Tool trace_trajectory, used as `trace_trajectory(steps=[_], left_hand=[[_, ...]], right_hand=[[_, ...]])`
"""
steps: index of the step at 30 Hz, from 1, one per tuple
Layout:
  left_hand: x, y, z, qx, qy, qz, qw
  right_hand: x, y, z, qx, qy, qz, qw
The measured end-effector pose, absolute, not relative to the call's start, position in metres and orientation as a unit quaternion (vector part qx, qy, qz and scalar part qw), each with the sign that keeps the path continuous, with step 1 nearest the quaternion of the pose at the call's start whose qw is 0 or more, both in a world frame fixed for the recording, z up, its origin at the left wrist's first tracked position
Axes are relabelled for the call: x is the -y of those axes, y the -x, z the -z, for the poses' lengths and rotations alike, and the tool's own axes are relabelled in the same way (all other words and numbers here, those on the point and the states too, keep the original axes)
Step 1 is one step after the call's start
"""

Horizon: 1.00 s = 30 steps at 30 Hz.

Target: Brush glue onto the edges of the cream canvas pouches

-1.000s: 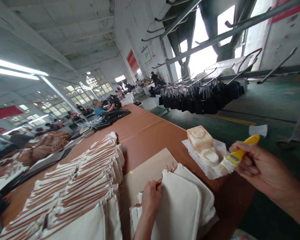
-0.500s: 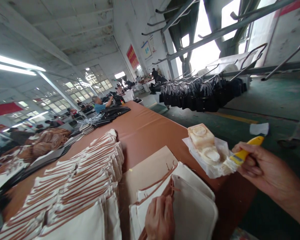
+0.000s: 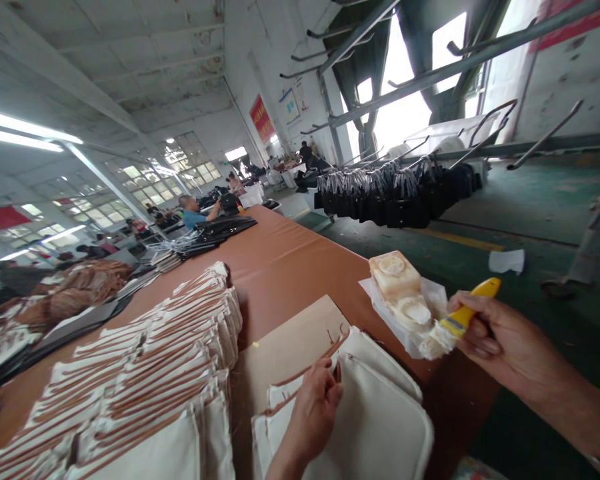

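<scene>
My right hand (image 3: 485, 330) grips a yellow-handled brush (image 3: 463, 317), its bristles coated with white paste. The bristles are at the lower right edge of a translucent sheet (image 3: 380, 300), on which a paste-smeared block-like container (image 3: 396, 277) lies. My left hand (image 3: 316, 403) is closed at the brown-trimmed edge of a white fabric piece (image 3: 380, 413), fingers pinched on that edge. Another white piece shows beneath it. Both lie partly over a tan board (image 3: 295, 333) on the brown tabletop (image 3: 280, 257).
Rows of white pieces with brown edging (image 3: 145, 373) fill the table's left side. Black pieces (image 3: 220, 228) lie farther back. Beyond the right edge, a metal rack (image 3: 405, 83) holds black items (image 3: 395, 200). A person in blue (image 3: 194, 215) sits at the far left.
My left hand has moved up along the brown-trimmed edge, and its forearm now shows. My right hand and the brush have shifted left in view.
</scene>
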<state>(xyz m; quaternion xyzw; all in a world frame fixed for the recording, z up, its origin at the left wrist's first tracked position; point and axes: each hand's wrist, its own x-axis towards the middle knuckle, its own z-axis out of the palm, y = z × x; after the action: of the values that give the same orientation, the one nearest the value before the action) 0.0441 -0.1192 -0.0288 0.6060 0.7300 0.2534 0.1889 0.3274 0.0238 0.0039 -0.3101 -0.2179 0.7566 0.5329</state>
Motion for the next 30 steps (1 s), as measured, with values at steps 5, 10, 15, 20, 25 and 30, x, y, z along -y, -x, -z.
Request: trace_trajectory(steps=[5, 10, 15, 20, 25, 30], left_hand=[[0.115, -0.041, 0.036, -0.773, -0.576, -0.203, 0.169], [0.104, -0.042, 0.048, -0.820, -0.517, -0.197, 0.149], [0.081, -0.046, 0.060, -0.802, -0.501, -0.231, 0.229], [0.083, -0.056, 0.059, -0.772, -0.468, -0.296, 0.313], [0.100, -0.066, 0.047, -0.738, -0.443, -0.348, 0.370], [0.108, -0.077, 0.036, -0.703, -0.429, -0.390, 0.411]], right_hand=[[-0.021, -0.327, 0.000, 0.231, 0.287, -0.760, 0.535], [-0.026, -0.330, 0.005, 0.236, 0.278, -0.762, 0.536], [-0.028, -0.317, 0.013, 0.245, 0.257, -0.773, 0.525], [-0.023, -0.291, 0.019, 0.348, 0.270, -0.751, 0.493], [-0.008, -0.265, 0.009, 0.554, 0.278, -0.639, 0.456], [-0.001, -0.247, 0.010, 0.698, 0.242, -0.499, 0.453]])
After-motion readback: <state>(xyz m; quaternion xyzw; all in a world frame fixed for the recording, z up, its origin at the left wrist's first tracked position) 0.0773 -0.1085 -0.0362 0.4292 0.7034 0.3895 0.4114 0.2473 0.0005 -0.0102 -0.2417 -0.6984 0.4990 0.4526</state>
